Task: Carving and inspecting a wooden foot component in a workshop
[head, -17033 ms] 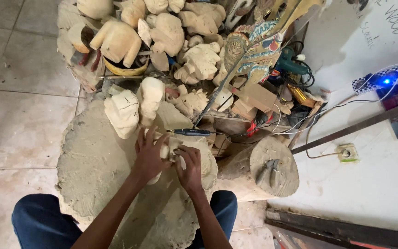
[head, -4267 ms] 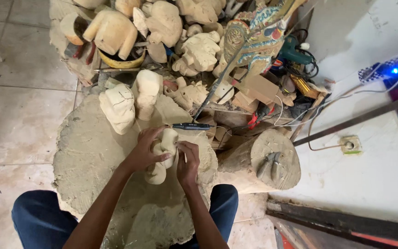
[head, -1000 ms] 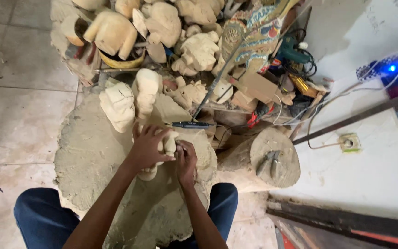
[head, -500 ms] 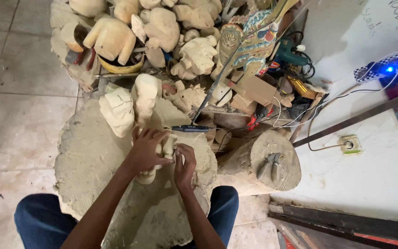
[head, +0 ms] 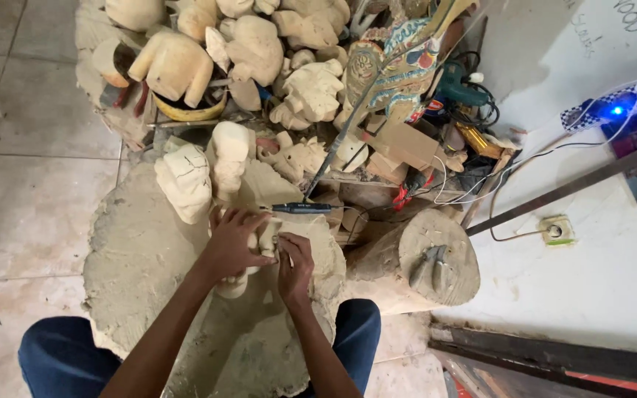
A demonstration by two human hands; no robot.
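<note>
While the left hand (head: 231, 247) wraps the pale wooden carving (head: 248, 259) on the dust-covered mat (head: 138, 265), the right hand (head: 294, 267) pinches a small tool, hidden, against it: shaping appears underway. Next cuts want a steady grip. Rough figures (head: 186, 177) crowd twelve o'clock, a stump (head: 425, 262) three; open tile (head: 31, 199) lies at nine.

We look steeply down from a single head-worn camera, close above our two hands (head: 259, 254) at the near middle of the dusty mat (head: 134, 258), facing a heap of wood carvings (head: 259, 51) along its far edge.
</note>
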